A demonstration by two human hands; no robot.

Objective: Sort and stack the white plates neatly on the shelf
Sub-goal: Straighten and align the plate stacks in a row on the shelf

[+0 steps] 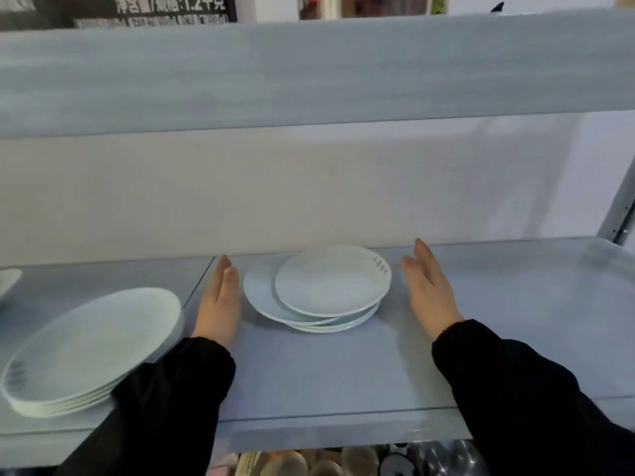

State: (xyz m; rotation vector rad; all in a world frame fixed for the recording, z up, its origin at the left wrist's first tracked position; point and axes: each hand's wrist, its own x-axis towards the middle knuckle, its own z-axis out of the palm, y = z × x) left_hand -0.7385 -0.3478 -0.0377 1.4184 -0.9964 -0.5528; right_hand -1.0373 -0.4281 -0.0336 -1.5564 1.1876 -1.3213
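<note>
Step in hand: the person is squaring up the small stack (pixel 323 290), bracketing it with a hand on either side.
Next move: it is calling for both palms to close inward evenly, nudging the shifted rims into line without tipping the top plate.
Plate edge (pixel 7 280): one is showing at the far left, cut off by the frame.
Large stack (pixel 92 345): at least four rims are showing, sitting fairly even near the front of the shelf (pixel 343 372).
Left hand (pixel 218 304): it is lying just beside the small stack, fingers straight and pressed together; contact cannot be told.
Small stack: about four plates are sitting askew, mid-shelf toward the back.
Right hand (pixel 429 290): it is hovering a little apart from the rim, fingers straight, thumb slightly spread.
</note>
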